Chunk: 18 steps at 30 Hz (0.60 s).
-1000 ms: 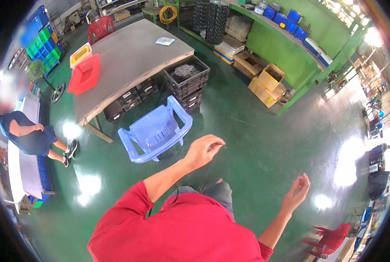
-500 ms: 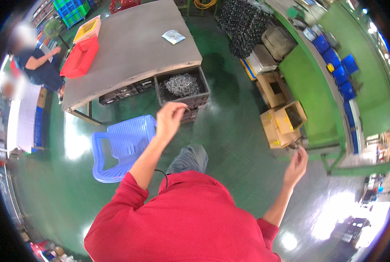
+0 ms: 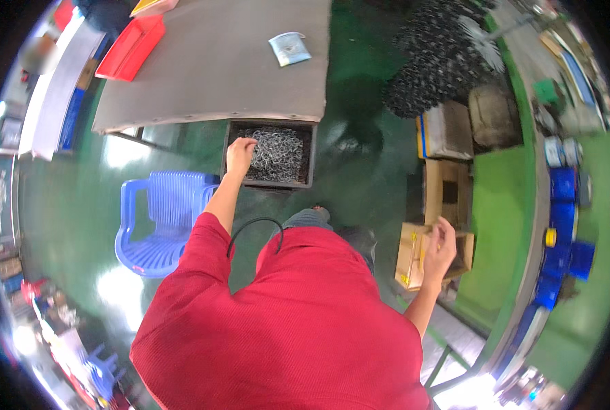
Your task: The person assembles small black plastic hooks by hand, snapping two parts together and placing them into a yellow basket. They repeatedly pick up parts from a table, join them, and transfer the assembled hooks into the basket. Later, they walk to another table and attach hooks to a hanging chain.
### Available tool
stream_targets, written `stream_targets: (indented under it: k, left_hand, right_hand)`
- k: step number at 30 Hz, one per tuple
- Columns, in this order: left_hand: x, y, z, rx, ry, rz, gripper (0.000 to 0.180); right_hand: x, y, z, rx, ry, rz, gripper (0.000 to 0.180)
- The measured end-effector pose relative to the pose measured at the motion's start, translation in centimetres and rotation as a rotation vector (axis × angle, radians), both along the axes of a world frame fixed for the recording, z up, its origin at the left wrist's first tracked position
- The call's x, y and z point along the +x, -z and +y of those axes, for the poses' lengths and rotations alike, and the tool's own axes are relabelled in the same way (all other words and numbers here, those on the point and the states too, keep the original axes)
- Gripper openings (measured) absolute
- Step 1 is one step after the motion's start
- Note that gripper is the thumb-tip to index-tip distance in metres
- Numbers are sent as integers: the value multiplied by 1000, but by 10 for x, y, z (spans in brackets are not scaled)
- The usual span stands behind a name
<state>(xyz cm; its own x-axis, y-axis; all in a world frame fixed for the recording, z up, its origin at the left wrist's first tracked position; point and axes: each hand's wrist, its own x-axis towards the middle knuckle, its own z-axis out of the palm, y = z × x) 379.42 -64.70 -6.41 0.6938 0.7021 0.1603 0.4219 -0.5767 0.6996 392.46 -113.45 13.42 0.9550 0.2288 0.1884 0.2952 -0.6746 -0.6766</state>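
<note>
My left hand (image 3: 240, 154) reaches forward into a black crate (image 3: 308, 154) full of small shiny metal parts (image 3: 281, 154), its fingers down among the parts at the crate's left side. Whether it grips any is hidden. The crate sits on the green floor just under the edge of a grey table (image 3: 223, 68). My right hand (image 3: 440, 247) hangs out to the right with fingers loosely apart and nothing in it, above an open cardboard box (image 3: 414, 254). My red sleeves and shirt fill the lower middle.
A stack of blue plastic chairs (image 3: 161, 219) stands left of my arm. A red tray (image 3: 133, 46) and a small pale packet (image 3: 289, 48) lie on the table. Cardboard boxes (image 3: 448, 188), a heap of black crates (image 3: 442, 61) and a green shelf with blue bins (image 3: 565, 198) line the right.
I have moved forward to the table. My left hand dropped from mid-air into the crate of metal parts. My right hand stayed out at the side.
</note>
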Motion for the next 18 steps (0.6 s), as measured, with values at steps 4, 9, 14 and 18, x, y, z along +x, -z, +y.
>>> stream_targets:
  k: [4, 9, 14, 18]
  left_hand:
    - [37, 26, 11, -96, -32, 244, 19]
    - [47, 69, 11, -196, -166, 523, 32]
    - [83, 111, -6, -253, -338, 771, 51]
    - [144, 123, -34, -50, -290, 894, 63]
  right_hand:
    - [88, 36, -19, 57, -16, 144, 20]
    - [220, 45, 38, -5, -275, 149, 19]
    - [314, 18, 105, -235, -630, 115, 16]
    - [348, 43, 121, -449, -782, 239, 15]
